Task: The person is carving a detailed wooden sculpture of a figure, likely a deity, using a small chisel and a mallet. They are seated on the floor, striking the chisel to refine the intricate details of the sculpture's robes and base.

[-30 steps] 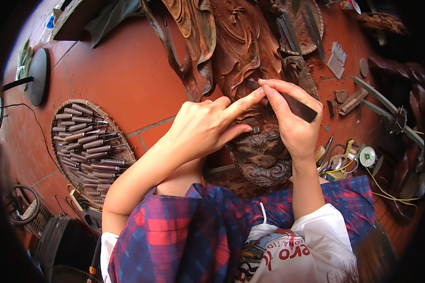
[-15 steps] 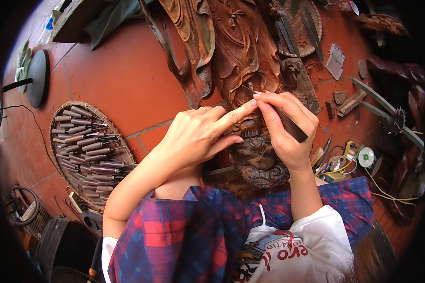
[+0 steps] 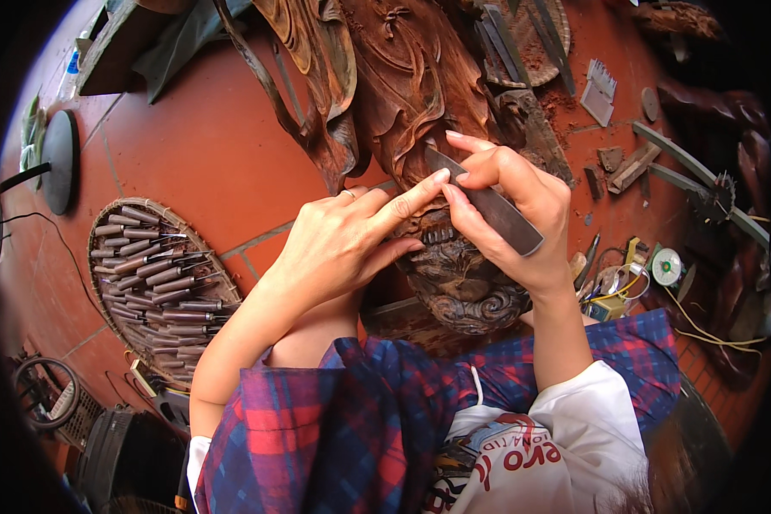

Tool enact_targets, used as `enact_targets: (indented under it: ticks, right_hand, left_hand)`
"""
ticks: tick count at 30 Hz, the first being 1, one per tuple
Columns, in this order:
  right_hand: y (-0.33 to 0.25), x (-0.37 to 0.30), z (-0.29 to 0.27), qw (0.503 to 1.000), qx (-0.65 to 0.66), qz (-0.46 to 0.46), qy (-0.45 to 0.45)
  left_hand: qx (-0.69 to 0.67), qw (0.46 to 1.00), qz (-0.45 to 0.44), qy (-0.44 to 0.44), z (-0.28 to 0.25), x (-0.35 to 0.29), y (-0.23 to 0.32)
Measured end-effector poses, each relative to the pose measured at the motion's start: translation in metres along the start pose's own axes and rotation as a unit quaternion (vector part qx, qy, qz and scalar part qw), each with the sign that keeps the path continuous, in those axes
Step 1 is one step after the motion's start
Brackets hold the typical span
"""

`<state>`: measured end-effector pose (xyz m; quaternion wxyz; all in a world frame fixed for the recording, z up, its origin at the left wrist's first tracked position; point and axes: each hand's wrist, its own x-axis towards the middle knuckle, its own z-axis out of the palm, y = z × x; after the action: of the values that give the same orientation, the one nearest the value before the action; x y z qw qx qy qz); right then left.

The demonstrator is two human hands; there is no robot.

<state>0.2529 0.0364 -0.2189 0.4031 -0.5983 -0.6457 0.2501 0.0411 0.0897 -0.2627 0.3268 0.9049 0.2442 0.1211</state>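
A: What have you got in your right hand?

B: You're gripping a flat carving chisel, fingers clenched round its dark blade, the tip set against the carved wooden sculpture just above the part with the carved teeth.

A: And your left hand?

B: It holds nothing. It lies open on the carving, and your forefinger stretches out so its tip presses on the chisel blade, right beside your right thumb. There's a ring on one finger.

A: Where does the sculpture sit?

B: It lies on the red tiled floor in front of you, running from the top of the view down to your lap, with its curled lower end near your checked shirt.

A: Anything else around you?

B: To your left, a round woven tray full of wooden-handled chisels, well apart from your hands. To your right, wood offcuts, a small spool and yellow wire on the floor.
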Motion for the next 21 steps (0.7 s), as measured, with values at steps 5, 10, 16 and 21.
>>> enact_targets:
  ticks: [5, 10, 16, 21]
  right_hand:
    - [0.006, 0.004, 0.002, 1.000, 0.022, -0.009, -0.019]
    - [0.012, 0.004, -0.001, 0.990, 0.123, 0.061, -0.033]
    - [0.004, 0.001, 0.004, 0.988, 0.110, 0.106, 0.034]
    - [0.007, 0.002, 0.002, 0.992, 0.106, 0.070, 0.008]
  left_hand:
    - [-0.015, 1.000, 0.004, 0.020, 0.000, -0.002, -0.002]
    - [-0.009, 1.000, -0.003, 0.013, 0.000, 0.000, 0.000]
    - [0.002, 1.000, -0.025, 0.001, 0.001, 0.004, 0.003]
    - [0.003, 1.000, -0.022, 0.004, 0.000, 0.003, 0.004]
